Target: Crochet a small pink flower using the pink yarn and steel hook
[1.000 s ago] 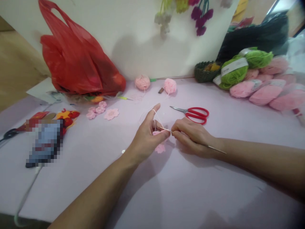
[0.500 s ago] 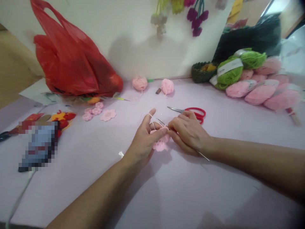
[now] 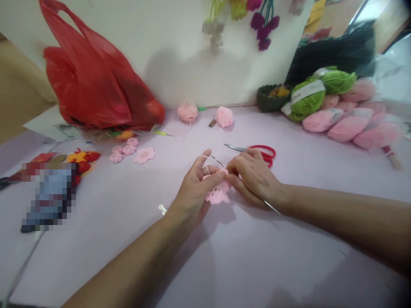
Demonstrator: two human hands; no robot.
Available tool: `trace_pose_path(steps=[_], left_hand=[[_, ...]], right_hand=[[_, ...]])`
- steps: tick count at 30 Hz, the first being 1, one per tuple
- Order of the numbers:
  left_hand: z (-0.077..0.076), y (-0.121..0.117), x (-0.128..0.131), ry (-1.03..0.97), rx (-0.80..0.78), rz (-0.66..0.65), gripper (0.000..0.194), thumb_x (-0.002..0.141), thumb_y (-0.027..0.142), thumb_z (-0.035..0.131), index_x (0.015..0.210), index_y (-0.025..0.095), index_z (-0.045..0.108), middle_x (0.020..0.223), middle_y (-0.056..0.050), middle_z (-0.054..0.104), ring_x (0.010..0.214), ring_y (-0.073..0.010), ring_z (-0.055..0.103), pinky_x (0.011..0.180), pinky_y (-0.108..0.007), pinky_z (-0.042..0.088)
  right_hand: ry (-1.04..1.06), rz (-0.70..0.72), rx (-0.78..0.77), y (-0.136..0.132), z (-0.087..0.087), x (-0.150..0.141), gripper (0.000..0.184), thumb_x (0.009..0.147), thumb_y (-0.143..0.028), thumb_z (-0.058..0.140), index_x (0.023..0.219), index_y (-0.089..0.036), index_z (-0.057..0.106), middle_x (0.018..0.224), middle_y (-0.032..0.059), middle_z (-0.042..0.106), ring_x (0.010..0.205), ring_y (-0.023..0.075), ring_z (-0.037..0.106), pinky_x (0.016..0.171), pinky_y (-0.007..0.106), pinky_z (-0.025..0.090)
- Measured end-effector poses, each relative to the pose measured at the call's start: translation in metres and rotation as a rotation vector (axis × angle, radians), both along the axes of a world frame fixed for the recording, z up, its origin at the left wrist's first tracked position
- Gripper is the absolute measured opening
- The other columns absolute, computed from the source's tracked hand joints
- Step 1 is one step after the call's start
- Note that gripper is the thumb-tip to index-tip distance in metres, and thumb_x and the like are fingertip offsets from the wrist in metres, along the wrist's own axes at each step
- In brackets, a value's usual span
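Between thumb and fingers, my left hand [image 3: 195,184] pinches a pink crocheted piece [image 3: 218,194] with a scalloped edge. Pale pink yarn runs over its raised index finger. My right hand [image 3: 257,177] is closed around a thin metal crochet hook [image 3: 272,207], whose tip points up and left near that index finger. The hook's middle is hidden in the right hand, whose fingertips meet the top edge of the crocheted piece. Just behind the right hand lie red-handled scissors [image 3: 265,153], blades to the left. A pink yarn ball [image 3: 224,116] sits beyond the hands, its strand trailing toward them.
Another pink yarn ball [image 3: 187,112] and a red plastic bag [image 3: 96,81] stand along the wall. Crocheted pink flowers [image 3: 144,155] lie at left, near a pixelated object [image 3: 51,192]. Green skeins [image 3: 308,98], pink skeins [image 3: 349,124] and a dark basket [image 3: 272,98] fill the back right.
The hook's tip has risen slightly beside my left index finger, and the yarn there lies at a different angle. More of the crocheted piece shows. The whole view has shifted a little.
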State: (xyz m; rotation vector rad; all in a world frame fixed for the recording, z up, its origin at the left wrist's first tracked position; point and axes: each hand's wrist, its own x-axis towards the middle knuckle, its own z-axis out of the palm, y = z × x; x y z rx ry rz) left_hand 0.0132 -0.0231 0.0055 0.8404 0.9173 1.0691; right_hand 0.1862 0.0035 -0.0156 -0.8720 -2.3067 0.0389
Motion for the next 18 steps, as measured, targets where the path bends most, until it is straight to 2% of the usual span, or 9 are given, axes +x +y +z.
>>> trace_pose_path(steps=[3,9,18], left_hand=[[0.003,0.003,-0.005,-0.004,-0.022,-0.053,0.093,0.076,0.015,0.079,0.153,0.022,0.028,0.073,0.007,0.059,0.06,-0.0066,0.057,0.061,-0.022,0.043],[0.008,0.004,-0.012,0.105,0.022,-0.091,0.101,0.078,0.018,0.079,0.157,0.031,0.018,0.078,0.006,0.062,0.06,-0.0065,0.057,0.057,-0.02,0.042],[0.011,0.008,-0.02,0.226,0.064,-0.121,0.108,0.078,0.015,0.077,0.16,0.032,0.009,0.076,0.007,0.059,0.062,-0.0059,0.056,0.063,-0.021,0.043]], right_hand=[[0.08,0.117,-0.04,0.003,-0.001,0.003,0.022,0.102,-0.03,0.036,0.086,-0.02,0.047,0.073,-0.0001,0.057,0.067,0.0155,0.045,0.085,0.039,0.034],[0.119,0.244,-0.06,0.005,0.0,0.008,0.018,0.102,-0.028,0.038,0.088,-0.021,0.046,0.075,0.0,0.057,0.07,0.0162,0.047,0.082,0.039,0.037],[0.052,0.311,0.009,0.008,0.004,0.015,0.011,0.099,-0.021,0.041,0.089,-0.023,0.044,0.075,0.0008,0.055,0.07,0.0183,0.048,0.081,0.041,0.038]])
